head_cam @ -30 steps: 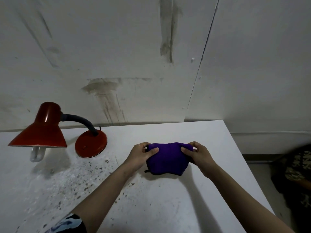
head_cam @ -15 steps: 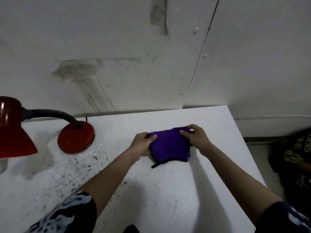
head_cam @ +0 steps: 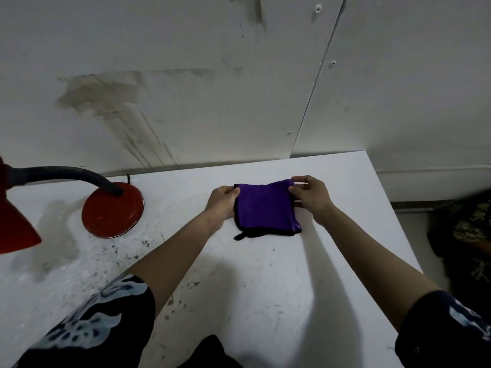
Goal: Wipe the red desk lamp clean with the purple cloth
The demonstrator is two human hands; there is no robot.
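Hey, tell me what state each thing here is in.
purple cloth: folded, lying on the table
left hand: pinches the cloth's far left corner
right hand: pinches its far right corner
red desk lamp: standing on its base, untouched
table: dark specks beside the lamp

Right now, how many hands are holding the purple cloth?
2. The left hand grips the purple cloth at its left edge; the right hand pinches its top right corner. No other hand is in view.
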